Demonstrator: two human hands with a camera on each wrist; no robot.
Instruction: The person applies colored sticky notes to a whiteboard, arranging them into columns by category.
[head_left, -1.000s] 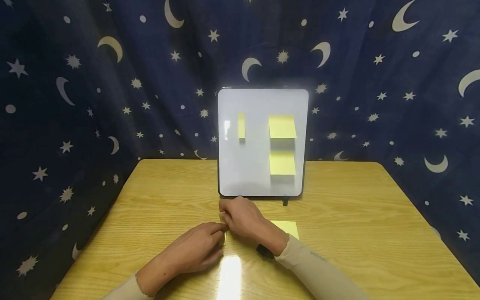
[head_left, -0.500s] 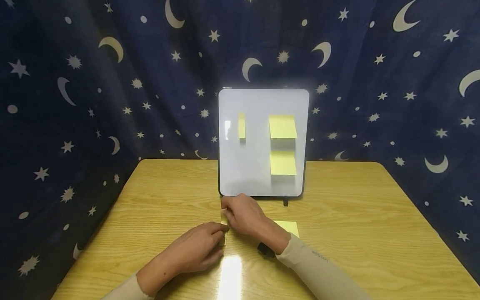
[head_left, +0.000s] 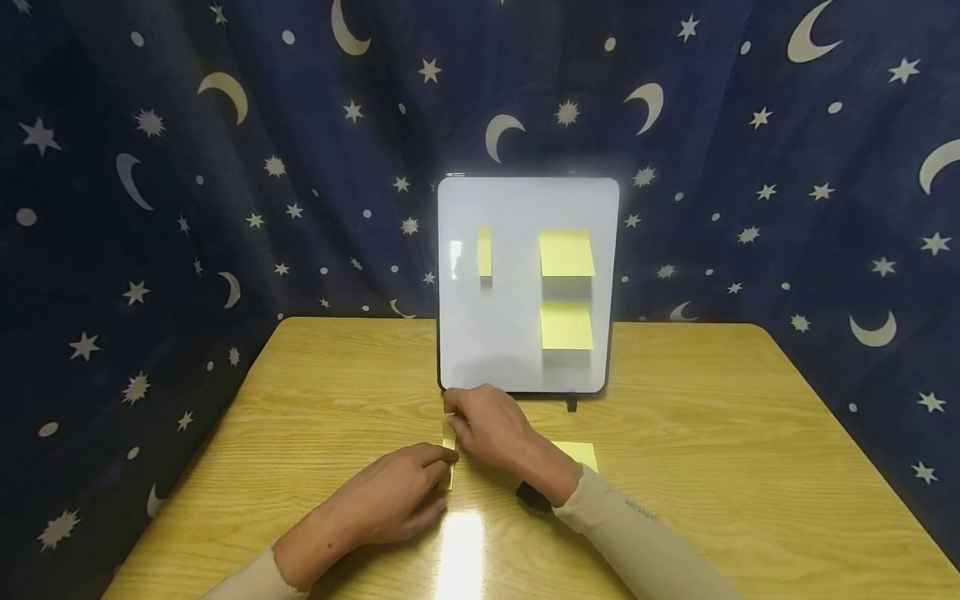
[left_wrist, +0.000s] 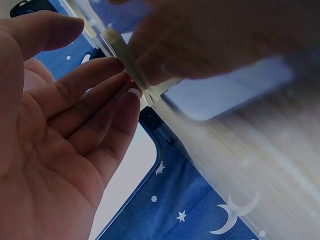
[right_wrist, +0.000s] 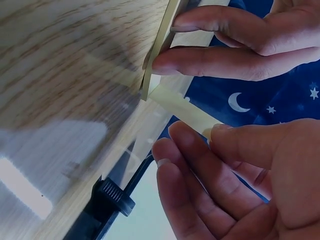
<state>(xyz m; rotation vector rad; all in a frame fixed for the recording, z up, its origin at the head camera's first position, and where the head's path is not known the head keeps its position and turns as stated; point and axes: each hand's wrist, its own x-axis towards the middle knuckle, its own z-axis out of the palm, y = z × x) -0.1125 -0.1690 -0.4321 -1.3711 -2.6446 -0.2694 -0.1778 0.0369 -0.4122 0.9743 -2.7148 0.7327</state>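
Note:
A narrow yellow sticky note pad lies on the wooden table in front of the whiteboard. My left hand rests on it, straight fingertips pressing the pad, with the thumb apart from it in the left wrist view. Between thumb and fingertips my right hand pinches the free end of a thin yellow sticky note strip. That strip is lifted at the far end of the pad; its other end still meets the pad. In the head view the left fingers hide part of the pad.
A whiteboard stands upright behind the hands, bearing one narrow yellow note and two wider ones, the upper note and the lower note. A square yellow note pad lies partly behind the right forearm. A starry curtain surrounds the table.
The right hand has moved slightly up and away from the left hand, and more of the lifted strip shows between them. The left hand has stayed in place.

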